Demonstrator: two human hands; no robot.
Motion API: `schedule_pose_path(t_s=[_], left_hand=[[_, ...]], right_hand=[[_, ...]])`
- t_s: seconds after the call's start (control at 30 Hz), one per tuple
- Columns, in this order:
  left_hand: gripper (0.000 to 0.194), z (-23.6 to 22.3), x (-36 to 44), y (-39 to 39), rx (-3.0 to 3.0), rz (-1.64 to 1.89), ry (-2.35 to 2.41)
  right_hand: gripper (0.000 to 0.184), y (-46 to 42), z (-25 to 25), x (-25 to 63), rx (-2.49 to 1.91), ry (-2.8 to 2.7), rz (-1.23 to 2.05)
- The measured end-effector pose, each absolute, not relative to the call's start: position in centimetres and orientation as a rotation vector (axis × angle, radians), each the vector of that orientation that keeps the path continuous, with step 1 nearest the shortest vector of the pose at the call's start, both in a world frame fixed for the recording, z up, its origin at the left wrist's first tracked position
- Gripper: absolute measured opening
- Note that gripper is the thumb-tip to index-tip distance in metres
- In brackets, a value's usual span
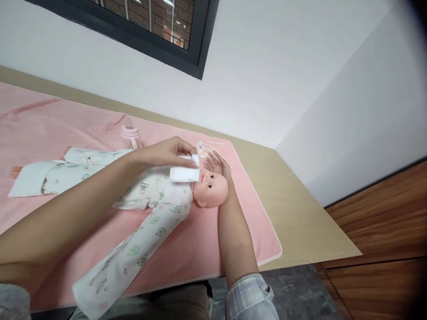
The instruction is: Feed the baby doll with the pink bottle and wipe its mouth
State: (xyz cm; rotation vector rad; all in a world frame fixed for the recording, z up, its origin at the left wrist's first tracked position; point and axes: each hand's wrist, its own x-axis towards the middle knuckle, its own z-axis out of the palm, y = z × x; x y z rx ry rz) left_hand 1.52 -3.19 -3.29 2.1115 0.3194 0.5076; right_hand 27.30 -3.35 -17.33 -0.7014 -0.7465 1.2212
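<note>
A baby doll (213, 191) in a white printed outfit lies on its back on a pink blanket (213, 253), head to the right. My left hand (173, 151) pinches a folded white wipe or tissue (184, 174) over the doll's upper chest, close beside its mouth. Past the far side of the doll's head, my right hand (218, 165) lies palm up with its fingers spread and holds nothing; its wrist runs beside the head. Behind the fingers is a small clear printed packet (204, 149). I cannot tell whether the right hand touches it.
A pink-capped baby bottle (130, 132) stands on the blanket beyond the doll's body. The doll's long sleeve (133, 251) stretches toward the table's near edge. Beneath is a pale wooden table (293, 222) against a white wall, with wood-grain panels (383, 222) to the right.
</note>
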Motion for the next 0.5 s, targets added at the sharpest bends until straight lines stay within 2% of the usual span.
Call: schedule_pose_path(t_s=[0.33,0.5], left_hand=[[0.021,-5.4,3.3,-4.3,2.505,0.465,0.321],[0.014,-5.5,3.4,-4.4,2.593,0.479,0.392]], right_hand=[[0.038,-4.1,-17.1,26.5,-0.758,-0.769,1.182],[0.032,-4.2,-17.4,26.4,-0.739,-0.799,1.209]])
